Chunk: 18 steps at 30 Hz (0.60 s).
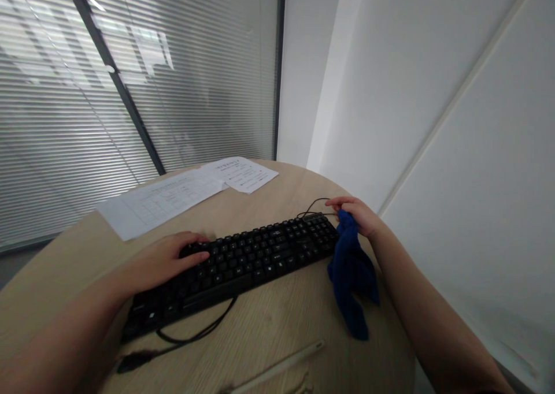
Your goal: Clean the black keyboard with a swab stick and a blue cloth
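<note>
A black keyboard lies at a slant across the round table. My left hand grips its left part, the thumb over the keys and the other fingers at the far edge. At the keyboard's right end, my right hand pinches a blue cloth, which hangs down beside the keyboard onto the table. The index finger of that hand points out to the left, close to a thin black cable. Part of the cloth is hidden inside the fingers.
Printed paper sheets lie at the table's far left side. A cable with a dark plug loops out in front of the keyboard. Near the front edge lies a pale, slim stick-like object. A white wall stands close on the right.
</note>
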### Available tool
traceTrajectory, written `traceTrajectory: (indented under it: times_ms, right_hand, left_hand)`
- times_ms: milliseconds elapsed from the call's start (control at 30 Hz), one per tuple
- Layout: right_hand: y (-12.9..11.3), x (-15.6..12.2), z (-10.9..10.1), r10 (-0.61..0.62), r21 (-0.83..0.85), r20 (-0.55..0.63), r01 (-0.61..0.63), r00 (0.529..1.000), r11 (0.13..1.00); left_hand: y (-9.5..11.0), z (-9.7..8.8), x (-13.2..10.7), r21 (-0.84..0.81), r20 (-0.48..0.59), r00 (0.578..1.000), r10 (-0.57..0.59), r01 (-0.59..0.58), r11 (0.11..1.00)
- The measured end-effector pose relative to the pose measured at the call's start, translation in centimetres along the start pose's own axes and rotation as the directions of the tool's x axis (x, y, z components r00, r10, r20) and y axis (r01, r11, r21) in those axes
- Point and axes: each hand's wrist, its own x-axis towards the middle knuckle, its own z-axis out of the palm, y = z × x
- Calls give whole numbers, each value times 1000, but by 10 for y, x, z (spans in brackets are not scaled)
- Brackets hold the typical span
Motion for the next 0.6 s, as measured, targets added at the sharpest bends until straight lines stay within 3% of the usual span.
traceTrajectory:
  times_ms: [100, 167, 400, 600]
  right_hand:
    - [-1, -1, 3, 14, -289, -50, -28, 999, 957]
    - [-3, -3, 6, 8, -390, -49, -26, 999, 920]
    - [-7, -6, 14, -8, -400, -40, -9, 999, 917]
    - [-6, -7, 7, 42, -395, 47, -20, 998, 918]
  left_hand:
    - [4, -1, 0, 14, -4, 1000, 5, -5, 1000]
    - [5, -2, -1, 23, 2, 1000, 13, -13, 1000]
    - [4, -8, -3, 41, -10, 1000, -6, 6, 999]
    - [-4, -14, -6, 35, -21, 999, -42, 43, 998]
